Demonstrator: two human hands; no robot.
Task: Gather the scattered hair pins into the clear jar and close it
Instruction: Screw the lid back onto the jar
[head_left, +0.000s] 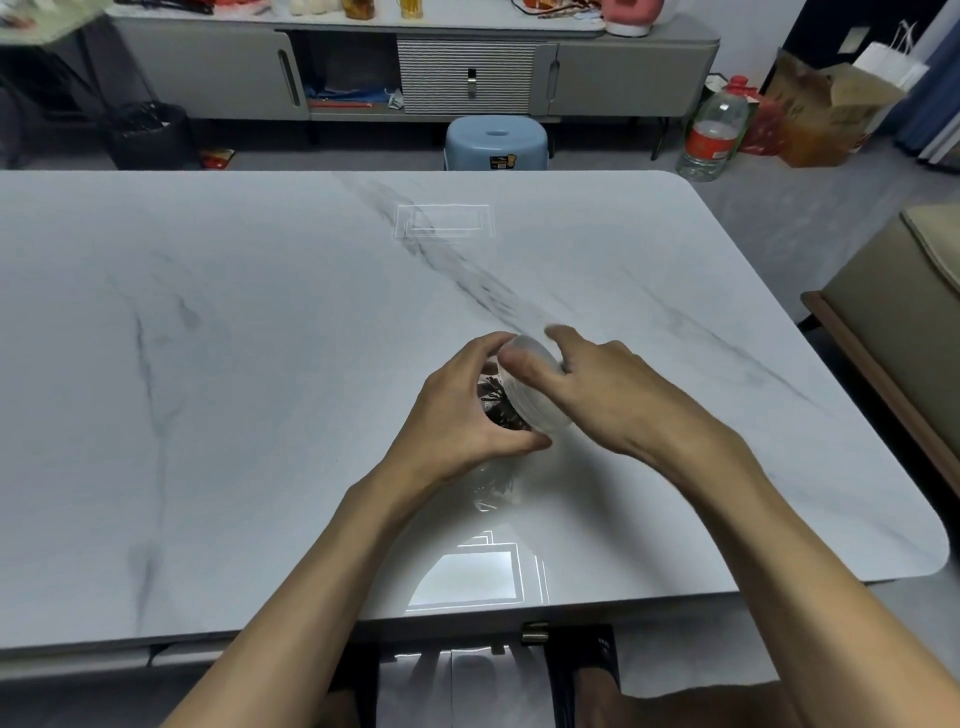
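A clear jar (500, 402) with dark hair pins (496, 400) inside is held above the white marble table (260, 338), near its middle front. My left hand (462, 410) wraps around the jar's body. A translucent white lid (535, 395) sits tilted at the jar's mouth, and my right hand (608, 384) grips it with thumb and fingers around its rim. I cannot tell whether the lid is fully seated. A faint reflection of the jar shows on the table below the hands. No loose pins are visible on the table.
Beyond the table's far edge stand a blue plastic stool (496, 143), a grey sideboard (415, 67), a black bin (148, 135) and a large water bottle (714, 130). A beige seat (898, 312) stands by the table's right side.
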